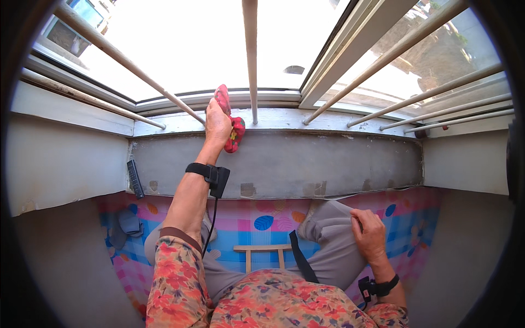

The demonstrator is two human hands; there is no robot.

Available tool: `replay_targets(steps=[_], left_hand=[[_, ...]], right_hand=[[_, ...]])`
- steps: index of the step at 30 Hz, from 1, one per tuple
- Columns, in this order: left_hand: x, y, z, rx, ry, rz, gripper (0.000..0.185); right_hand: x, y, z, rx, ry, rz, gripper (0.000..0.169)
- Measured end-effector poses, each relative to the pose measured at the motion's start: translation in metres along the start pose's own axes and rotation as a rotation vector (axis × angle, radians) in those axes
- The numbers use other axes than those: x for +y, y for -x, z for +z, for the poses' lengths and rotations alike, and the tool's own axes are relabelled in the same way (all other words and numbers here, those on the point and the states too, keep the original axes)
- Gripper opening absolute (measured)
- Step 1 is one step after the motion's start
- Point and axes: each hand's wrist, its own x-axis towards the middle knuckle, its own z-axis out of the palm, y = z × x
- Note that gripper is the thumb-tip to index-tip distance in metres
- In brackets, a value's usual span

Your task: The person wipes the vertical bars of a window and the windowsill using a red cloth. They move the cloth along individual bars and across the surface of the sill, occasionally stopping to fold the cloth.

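Observation:
My left hand [218, 121] is closed around a red patterned cloth [234, 135] at the white window frame, beside a metal bar. Part of the cloth sticks out above the fist against the window, and part hangs below it over the grey sill. My right hand [368, 233] rests on my right knee in grey trousers [334, 242], its fingers curled, with no object visible in it. Each forearm wears a black strap with a small device and a cable.
Several metal bars [250, 61] cross the window in front of me. A black remote control [134, 179] lies at the left end of the grey sill [287, 164]. Below are a patterned sheet [242, 209], a wooden frame [262, 248] and a grey-blue cloth item [130, 222].

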Motion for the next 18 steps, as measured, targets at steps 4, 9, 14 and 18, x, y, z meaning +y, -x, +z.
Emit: replay_targets(steps=[4, 9, 14, 18], left_hand=[[-0.011, -0.015, 0.019, 0.169, -0.256, 0.107, 0.04], [-0.02, -0.035, 0.031, 0.297, -0.51, 0.232, 0.03], [-0.011, -0.04, 0.075, 0.351, -0.509, 0.218, 0.022], [0.01, -0.023, 0.081, 0.234, -0.439, 0.409, 0.025]], right_hand=[[0.004, -0.003, -0.001, 0.007, 0.004, 0.028, 0.017], [0.012, 0.001, 0.0, -0.017, 0.017, 0.05, 0.017], [0.01, -0.001, 0.0, -0.019, 0.006, 0.057, 0.016], [0.008, -0.002, -0.002, -0.038, 0.01, 0.052, 0.017]])
